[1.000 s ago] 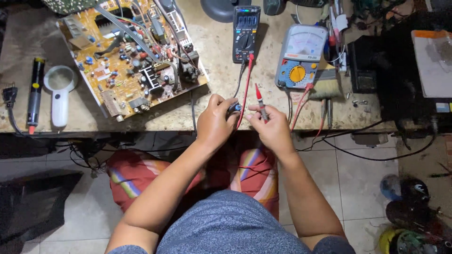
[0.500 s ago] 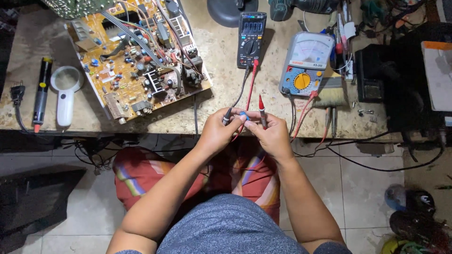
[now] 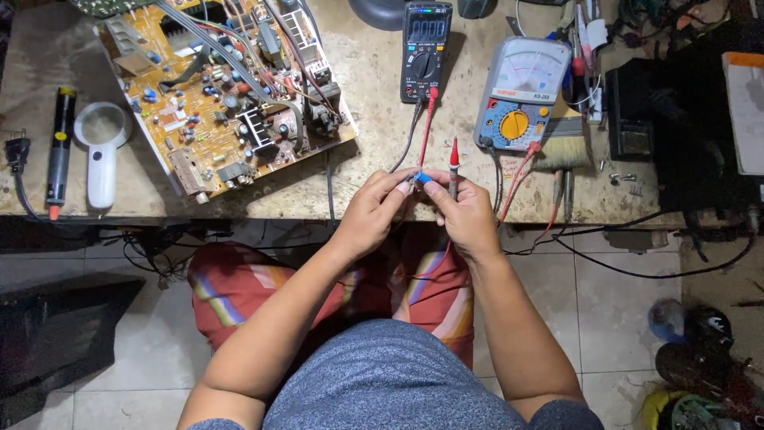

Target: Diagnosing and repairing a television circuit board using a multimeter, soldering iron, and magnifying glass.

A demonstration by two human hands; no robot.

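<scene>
My left hand and my right hand meet at the front edge of the workbench. Between their fingertips sits a small blue component. My right hand also grips a red test probe, tip pointing away from me. My left hand pinches a black probe tip against the component. Red and black leads run from the hands up to a black digital multimeter.
A large brown circuit board lies at the left. A grey analog meter with a brush stands right of the multimeter. A white magnifier and a black desoldering pump lie far left. Cables hang over the edge.
Both hands have stayed together at the bench edge, shifting slightly away from me; the blue component now shows between the fingertips and the red probe stands more upright.
</scene>
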